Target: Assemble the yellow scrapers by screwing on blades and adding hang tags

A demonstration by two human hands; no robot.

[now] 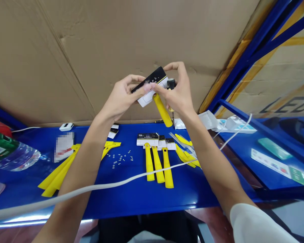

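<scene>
Above the bench my left hand and my right hand grip a yellow-handled scraper between them. A black and white card sleeve covers its head, and the yellow handle slants downward. Both thumbs press on the front of the sleeve; most other fingers are behind it. A black and yellow tool, seemingly a screwdriver, is tucked in my right palm, with a thin shaft pointing down. Below, several similar scrapers with sleeved heads lie side by side on the blue bench.
Loose small screws and nuts lie left of the scrapers. Yellow handle parts are beyond my left forearm; yellow parts and metal blades lie at the right. A white cable crosses in front. A bottle is at the far left.
</scene>
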